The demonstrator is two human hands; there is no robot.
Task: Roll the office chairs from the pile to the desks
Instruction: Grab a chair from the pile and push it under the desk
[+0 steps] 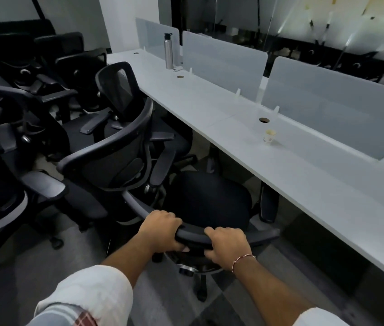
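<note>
A black office chair [209,201] stands right in front of me, its seat facing the long white desk [292,165]. My left hand [162,229] grips the top rim of its backrest, fingers curled over the edge. My right hand [227,243], with a thread band at the wrist, grips the same rim a little to the right. A second black mesh chair [115,147] stands just beyond, against the desk's edge. The pile of black chairs [21,114] fills the left side.
Frosted divider panels [224,64] run along the desk's far side. A steel bottle [168,51] and a small paper cup [269,136] stand on the desk. Desk legs [268,203] lie close to the chair's right. Grey carpet [153,292] shows under me.
</note>
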